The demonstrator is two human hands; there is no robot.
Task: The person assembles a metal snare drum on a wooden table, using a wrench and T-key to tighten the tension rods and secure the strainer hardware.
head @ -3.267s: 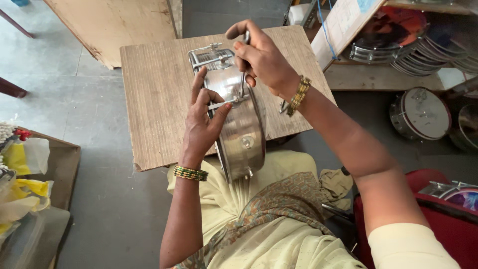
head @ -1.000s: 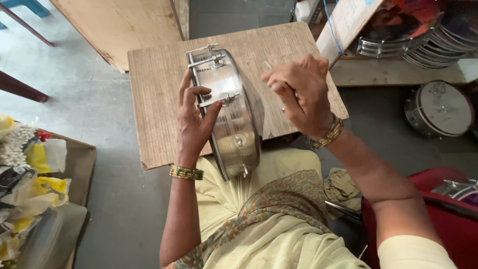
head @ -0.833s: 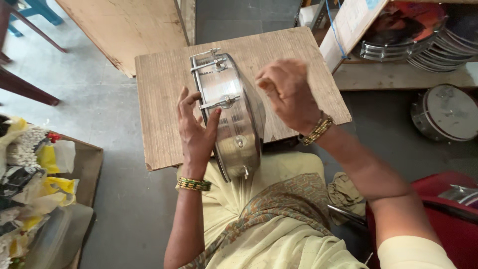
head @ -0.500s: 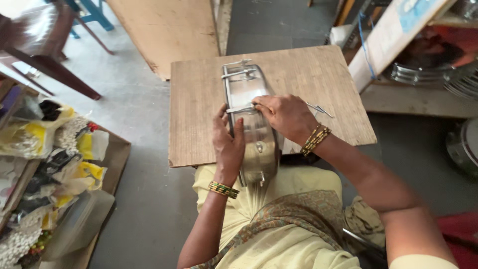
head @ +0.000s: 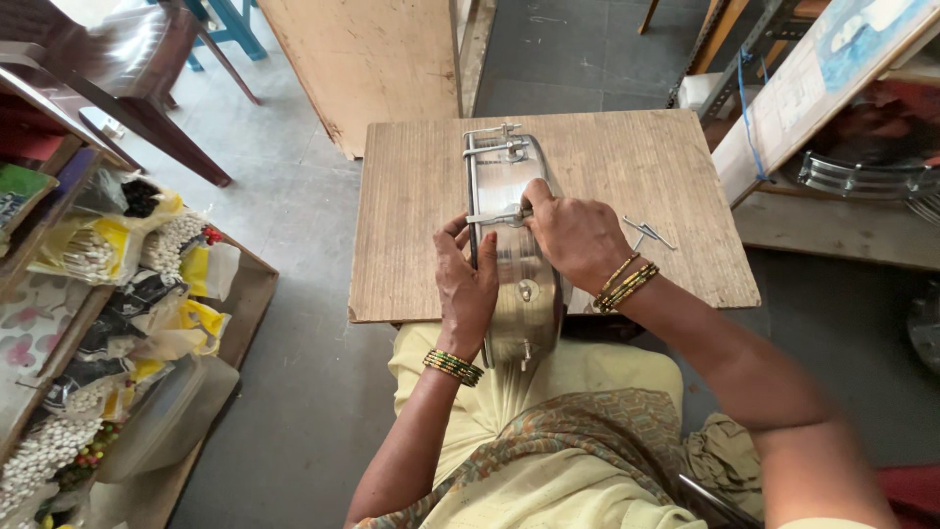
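Note:
A shiny metal drum shell (head: 517,284) stands on its edge on a small wooden board table (head: 411,216), leaning toward my lap. My left hand (head: 466,284) grips its left rim, fingers wrapped over the edge. My right hand (head: 573,235) rests on the shell's top, its fingertips pinched on a metal tension rod bracket (head: 497,216). A second bracket (head: 494,147) sits at the shell's far end. A small metal key tool (head: 646,233) lies on the board just right of my right hand.
A large plywood sheet (head: 372,59) lies beyond the table. At left, a wooden tray (head: 117,323) holds several bags of beads and yellow packets. A dark chair (head: 127,69) stands at the upper left. Metal drum rims (head: 862,176) sit on a shelf at right.
My right hand let go of the key tool, which now lies on the board, and moved onto the bracket. The view shifted so the table sits more central.

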